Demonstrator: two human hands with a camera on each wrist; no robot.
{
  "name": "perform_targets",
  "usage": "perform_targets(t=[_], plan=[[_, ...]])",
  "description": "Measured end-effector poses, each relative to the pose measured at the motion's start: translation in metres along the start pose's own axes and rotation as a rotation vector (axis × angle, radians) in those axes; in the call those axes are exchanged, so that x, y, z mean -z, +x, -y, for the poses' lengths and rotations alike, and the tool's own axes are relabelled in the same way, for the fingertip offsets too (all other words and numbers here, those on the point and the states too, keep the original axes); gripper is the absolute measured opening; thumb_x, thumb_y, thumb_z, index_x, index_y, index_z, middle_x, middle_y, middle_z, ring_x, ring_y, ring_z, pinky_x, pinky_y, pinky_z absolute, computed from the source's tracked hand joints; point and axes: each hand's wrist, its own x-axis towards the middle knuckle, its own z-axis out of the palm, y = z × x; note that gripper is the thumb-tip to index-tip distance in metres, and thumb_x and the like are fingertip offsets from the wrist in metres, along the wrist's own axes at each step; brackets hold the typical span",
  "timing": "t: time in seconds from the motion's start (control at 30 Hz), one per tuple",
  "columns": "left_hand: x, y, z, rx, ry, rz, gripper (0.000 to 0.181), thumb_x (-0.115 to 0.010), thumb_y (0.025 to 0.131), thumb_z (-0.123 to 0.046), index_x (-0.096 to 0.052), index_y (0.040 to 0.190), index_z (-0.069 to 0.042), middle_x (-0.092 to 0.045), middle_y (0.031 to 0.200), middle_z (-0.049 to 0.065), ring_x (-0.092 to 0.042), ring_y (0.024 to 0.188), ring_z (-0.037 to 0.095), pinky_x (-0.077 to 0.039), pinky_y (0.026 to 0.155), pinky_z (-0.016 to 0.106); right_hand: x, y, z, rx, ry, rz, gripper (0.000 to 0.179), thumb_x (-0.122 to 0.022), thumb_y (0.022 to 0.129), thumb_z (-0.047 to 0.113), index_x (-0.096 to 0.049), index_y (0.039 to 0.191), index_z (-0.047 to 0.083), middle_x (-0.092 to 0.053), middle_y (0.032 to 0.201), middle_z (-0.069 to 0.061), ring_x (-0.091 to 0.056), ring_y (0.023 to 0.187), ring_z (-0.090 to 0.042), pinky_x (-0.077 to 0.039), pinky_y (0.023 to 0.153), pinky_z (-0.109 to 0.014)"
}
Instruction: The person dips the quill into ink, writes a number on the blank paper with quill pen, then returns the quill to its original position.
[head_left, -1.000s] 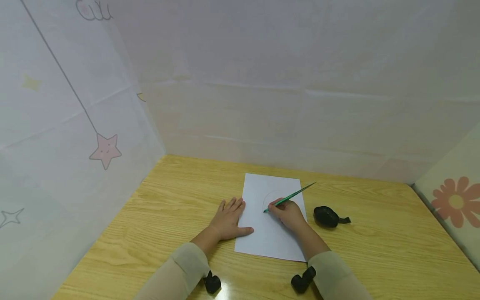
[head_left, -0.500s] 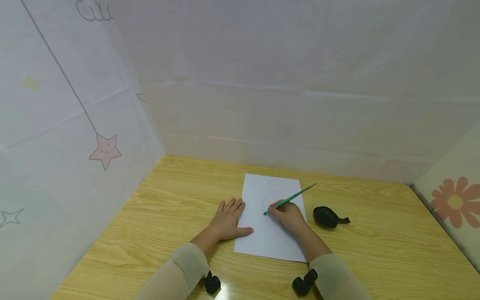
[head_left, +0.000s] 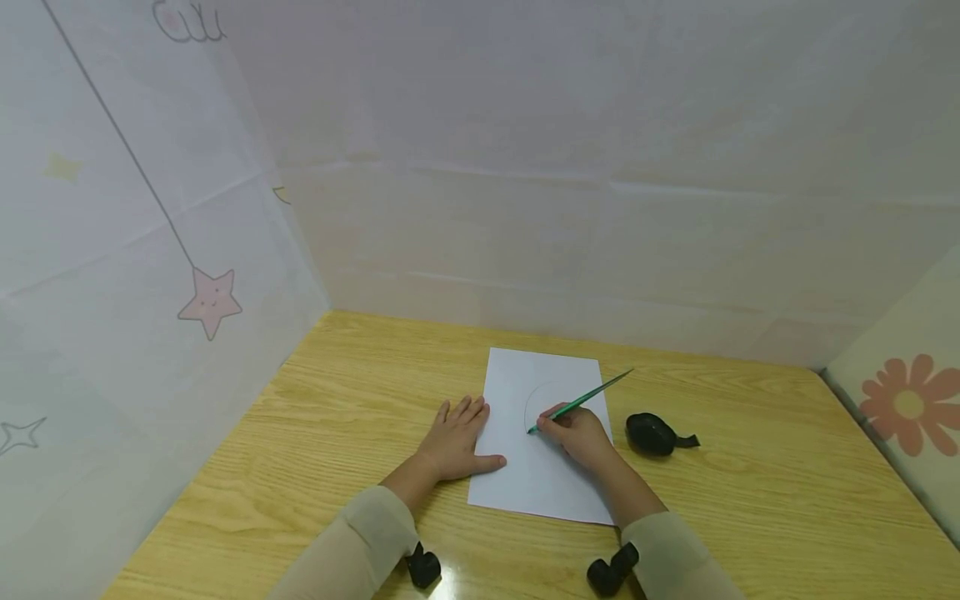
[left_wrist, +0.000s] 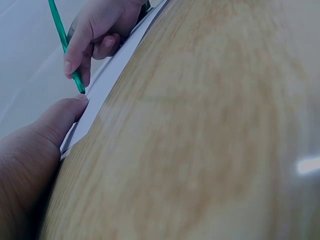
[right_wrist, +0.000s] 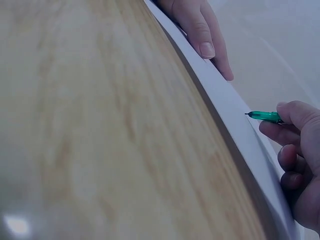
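At the bottom edge of my head view come the left sleeve [head_left: 360, 529] and right sleeve [head_left: 670, 546], with a small black device [head_left: 424, 568] by the left cuff and another black device [head_left: 611, 572] by the right. Just beyond, at the lower centre, the paper [head_left: 517, 487] lies on the table [head_left: 360, 392], its long side running away from me and leaning slightly left.

I see the left hand [head_left: 457, 442] spread flat at the paper's left edge, fingertips and thumb resting on the sheet, holding nothing. The right hand [head_left: 579, 435] comes in from the lower right and pinches the pen [head_left: 592, 395] low down, between thumb and fingers; my right wrist view shows its other fingers curled underneath.

What counts for me is the pen's slant. Its nib points to the lower left, its tail to the upper right, out past the paper's right edge. The nib sits at the lower end of a thin arc [head_left: 526, 408] that opens to the right; I cannot tell whether it touches the sheet. The left thumb is near the nib, to its lower left.

Right of the paper, apart from both hands, lies a black thing [head_left: 651, 434] with a short tail. Farthest off, pale cloth [head_left: 480, 208] hangs behind the table.
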Motion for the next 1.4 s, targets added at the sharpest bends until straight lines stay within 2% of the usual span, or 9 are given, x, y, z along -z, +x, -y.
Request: perform_targets(t=[0.57,1.4], plan=[[0.0,0.0,0.0,0.004,-0.003,0.001,0.098,-0.051,0.086,-0.073,-0.025,0.156,-0.009,-0.019,0.165,0.005,-0.012,0.154,0.025,-0.006,0.124,0.054,0.003,-0.008,0.001,-0.013,-0.011,0.01,0.023,-0.068,0.09,0.028,-0.073,0.1,0.008,-0.068,0.079,-0.001,-0.051,0.056,-0.012,-0.045,0.051,-0.024],[0.003,0.0,-0.002,0.008,-0.009,0.01,0.098,-0.052,0.086,-0.072,-0.024,0.156,-0.009,-0.019,0.165,0.005,-0.011,0.154,0.025,-0.005,0.124,0.054,0.008,-0.018,-0.003,-0.012,-0.001,0.028,0.022,-0.069,0.091,0.027,-0.073,0.099,0.007,-0.062,0.07,0.002,-0.048,0.053,-0.012,-0.04,0.048,-0.023]])
